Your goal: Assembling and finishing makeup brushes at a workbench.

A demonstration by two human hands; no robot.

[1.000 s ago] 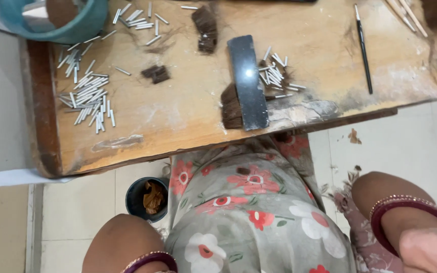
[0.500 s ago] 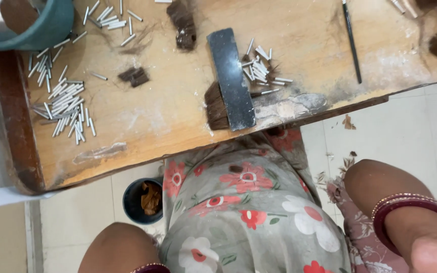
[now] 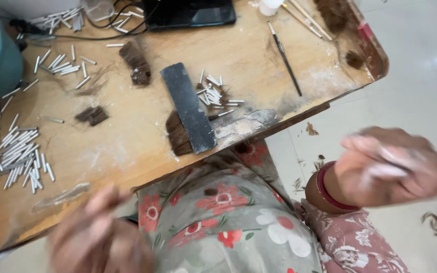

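Wooden table carries scattered metal tubes and a dark flat bar; near it, blurred left hand and right hand, grips unclear.

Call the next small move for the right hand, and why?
Probably bring the right hand back over the wooden board toward the brown bristle tuft under the dark flat bar. It is raised off the board's edge, blurred, apparently holding nothing; the left hand is low and blurred too.

A grey dress printed with red and white flowers is worn, and dark red bangles on the right wrist.
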